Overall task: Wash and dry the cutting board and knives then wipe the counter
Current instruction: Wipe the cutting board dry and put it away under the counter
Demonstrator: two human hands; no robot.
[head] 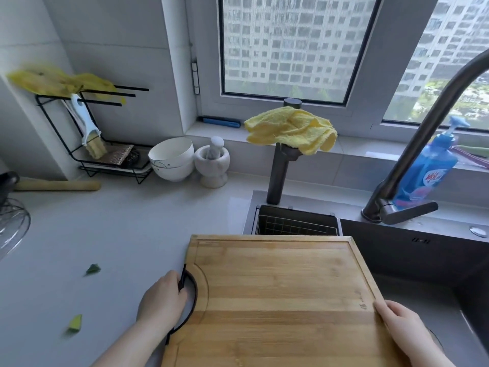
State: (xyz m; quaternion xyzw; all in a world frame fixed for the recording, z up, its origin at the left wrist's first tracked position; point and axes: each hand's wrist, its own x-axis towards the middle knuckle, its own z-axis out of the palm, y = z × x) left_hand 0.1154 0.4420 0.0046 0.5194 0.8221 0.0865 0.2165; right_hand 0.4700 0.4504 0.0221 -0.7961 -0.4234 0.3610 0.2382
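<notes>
I see the grey counter (105,234) filling my view from 7 to 10 o'clock, and the dark sink (423,263) set into it from 3 to 5 o'clock. The wooden board (277,292) sits at 6 o'clock, face up. Its left part is over the counter's edge and its right part over the sink. I cannot tell whether it rests on anything.

The left hand (162,298), at 7 o'clock, has its fingers curled round the black ring handle (191,295) on the board's left side. The right hand (404,329), at 5 o'clock, clasps the board's right edge, with the thumb lying on top.

The curved faucet (434,123) rises at 3 o'clock. A black wire rack (66,133) stands at 10 o'clock. A yellow rag (60,82) is draped over its top bars, a white-handled brush (88,128) hangs from them, and its bottom tray holds a brown pad and something dark beside it.

At 1 o'clock a yellow cloth (291,131) is draped over a dark post. A blue soap bottle (428,168) stands behind the faucet's base at 3 o'clock.

A wire basket (296,223) hangs in the sink's left corner, just beyond the board's far edge. Its inside is too dark for me to tell what it holds.

Two white bowls (172,157) are stacked at 9 o'clock, and the top one shows a plain white inside. Just to their right, a stone mortar (211,165) has its pestle (217,147) standing in it.

Two green scraps (93,269) lie on the counter at 8 o'clock, well apart from each other.
</notes>
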